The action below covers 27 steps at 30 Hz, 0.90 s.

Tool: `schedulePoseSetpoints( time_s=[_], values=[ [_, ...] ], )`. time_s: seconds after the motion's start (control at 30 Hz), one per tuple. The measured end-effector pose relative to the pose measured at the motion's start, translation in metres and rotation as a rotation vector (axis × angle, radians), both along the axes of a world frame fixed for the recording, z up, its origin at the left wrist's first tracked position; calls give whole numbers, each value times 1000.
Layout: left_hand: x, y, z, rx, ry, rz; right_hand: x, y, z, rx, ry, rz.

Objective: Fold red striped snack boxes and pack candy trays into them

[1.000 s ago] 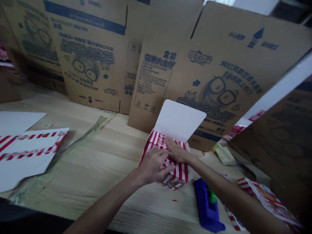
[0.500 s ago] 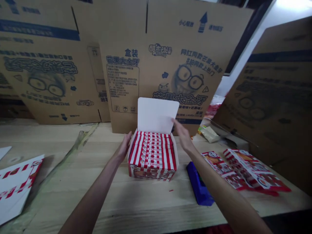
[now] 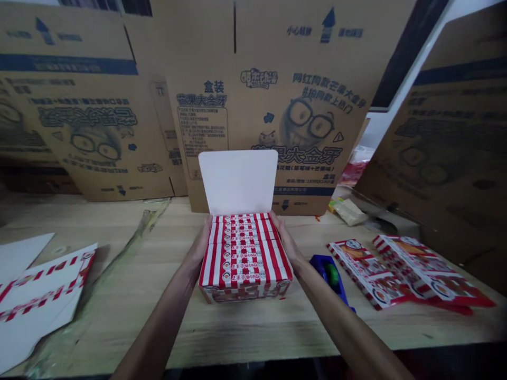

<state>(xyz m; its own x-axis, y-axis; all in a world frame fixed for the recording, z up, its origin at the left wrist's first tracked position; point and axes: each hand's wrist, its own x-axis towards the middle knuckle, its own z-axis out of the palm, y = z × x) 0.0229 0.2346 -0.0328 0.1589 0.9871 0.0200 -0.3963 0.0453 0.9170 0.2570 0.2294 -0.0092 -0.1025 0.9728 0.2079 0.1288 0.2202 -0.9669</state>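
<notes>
A red-and-white striped display box stands on the table in front of me, its white lid raised at the back. Rows of small striped packets fill it to the top. My left hand lies along the box's left side and my right hand along its right, clasping it between them. The fingers reach toward the back corners and are partly hidden by the box. Just right of my right forearm is a blue tape dispenser with a green roll inside.
Printed brown cartons stand behind the box, and another carton rises at the right. Flat striped box blanks lie at the left on the wooden table. Striped packs and a small pale packet lie at the right.
My right hand has come down from the lid's edge to the box's right side. My left hand now presses against the left side. The side flaps no longer stand out.
</notes>
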Motion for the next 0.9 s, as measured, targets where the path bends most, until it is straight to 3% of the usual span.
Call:
schedulePoseSetpoints(
  time_s=[0.13, 0.2, 0.33, 0.4, 0.5, 0.63, 0.77, 0.9],
  values=[
    [-23, -16, -15, 130, 437, 244, -11, -11, -26, 39, -151, 10],
    [-29, -18, -20, 233, 633, 269, -12, -11, -33, 63, -321, 32],
    [-31, -15, -19, 409, 909, 228, -8, -6, -23, 189, -730, 106],
    [-31, -12, -18, 429, 944, 252, -7, -4, -16, 250, -880, 90],
    [-33, -8, -24, 344, 682, 312, -8, -3, -17, 305, -899, 38],
    [-38, -2, -44, 200, 262, 252, -10, 1, -35, 280, -636, -54],
    [-38, 9, -59, 239, 117, 263, -10, 8, -50, 116, -252, -55],
    [-38, 18, -62, 292, 20, 253, -10, 16, -52, 90, -106, -50]
  ],
)
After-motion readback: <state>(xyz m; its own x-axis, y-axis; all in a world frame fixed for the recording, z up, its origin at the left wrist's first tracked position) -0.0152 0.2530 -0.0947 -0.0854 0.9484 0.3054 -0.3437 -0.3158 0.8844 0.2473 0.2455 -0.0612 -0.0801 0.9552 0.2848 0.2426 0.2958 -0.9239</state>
